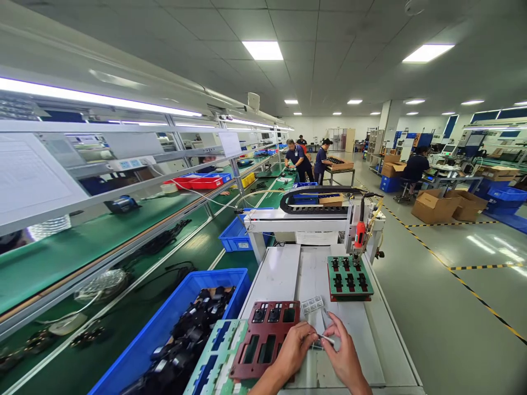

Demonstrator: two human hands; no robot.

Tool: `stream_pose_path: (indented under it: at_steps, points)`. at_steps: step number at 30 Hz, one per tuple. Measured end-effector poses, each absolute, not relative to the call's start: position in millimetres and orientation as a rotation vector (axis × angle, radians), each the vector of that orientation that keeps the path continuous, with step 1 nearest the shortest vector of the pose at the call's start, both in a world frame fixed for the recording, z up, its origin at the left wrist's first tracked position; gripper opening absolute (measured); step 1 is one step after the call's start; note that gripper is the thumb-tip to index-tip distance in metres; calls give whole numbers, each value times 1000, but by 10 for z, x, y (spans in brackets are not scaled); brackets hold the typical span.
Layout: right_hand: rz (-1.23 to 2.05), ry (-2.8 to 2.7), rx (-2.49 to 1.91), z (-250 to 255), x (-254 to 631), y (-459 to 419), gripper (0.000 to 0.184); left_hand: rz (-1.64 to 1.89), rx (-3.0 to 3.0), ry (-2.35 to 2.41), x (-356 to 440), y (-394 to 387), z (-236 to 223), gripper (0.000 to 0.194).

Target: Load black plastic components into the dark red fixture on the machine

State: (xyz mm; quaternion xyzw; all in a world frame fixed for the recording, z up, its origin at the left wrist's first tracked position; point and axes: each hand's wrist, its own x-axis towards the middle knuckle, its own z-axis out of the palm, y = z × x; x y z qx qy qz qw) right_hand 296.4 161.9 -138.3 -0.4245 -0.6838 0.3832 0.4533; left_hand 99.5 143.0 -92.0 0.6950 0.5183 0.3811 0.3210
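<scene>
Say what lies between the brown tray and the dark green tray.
A small pale sheet, over the white tabletop, as the head view shows.

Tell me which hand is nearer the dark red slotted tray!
Left. The left hand overlaps the dark red slotted tray at its right side; the right hand is farther right.

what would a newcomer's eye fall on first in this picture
Probably the big blue bin of black parts at lower left, then the red tool above the green fixture, right of centre. In the foreground, the left hand and right hand meet at a small white piece, just right of the red-brown tray.
</scene>
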Motion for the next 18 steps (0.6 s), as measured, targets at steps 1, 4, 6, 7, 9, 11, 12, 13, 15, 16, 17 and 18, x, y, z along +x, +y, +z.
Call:
stream_pose_path:
  at_steps: [1, 4, 6, 7, 9, 11, 12, 13, 15, 16, 17, 18]
  points:
    - [936, -1679, -1054, -1395, 2963, 1621, 61, 1003, 1817, 1371, 997, 1429, -925, 53]
    - [840, -1666, -1075, -1426, 2965, 1620, 60, 999, 1785, 1398, 1002, 1435, -951, 57]
    - [749, -1699, -1086, -1430, 2974, 1620, 58, 993, 1759, 1418, 1008, 1439, -973, 59]
    - [695, -1729, -1086, -1422, 2983, 1620, 57, 990, 1745, 1428, 1013, 1441, -985, 61]
    - [549, -1823, -1061, -1393, 3007, 1623, 57, 983, 1720, 1449, 1029, 1448, -1011, 63]
    - [358, -1929, -985, -1363, 3032, 1624, 54, 973, 1696, 1470, 1047, 1461, -1037, 65]
    - [275, -1976, -931, -1354, 3041, 1622, 53, 971, 1683, 1482, 1054, 1469, -1048, 66]
    - [221, -2009, -866, -1351, 3045, 1619, 53, 970, 1671, 1494, 1054, 1475, -1057, 67]
    - [227, -1983, -764, -1361, 3027, 1614, 54, 975, 1643, 1522, 1029, 1474, -1063, 69]
    - [279, -1927, -758, -1368, 2997, 1617, 55, 999, 1625, 1542, 1000, 1461, -1062, 68]
    - [352, -1857, -783, -1371, 2949, 1625, 57, 1043, 1606, 1565, 959, 1435, -1060, 66]
    - [435, -1786, -825, -1370, 2879, 1642, 59, 1105, 1585, 1589, 908, 1394, -1059, 62]
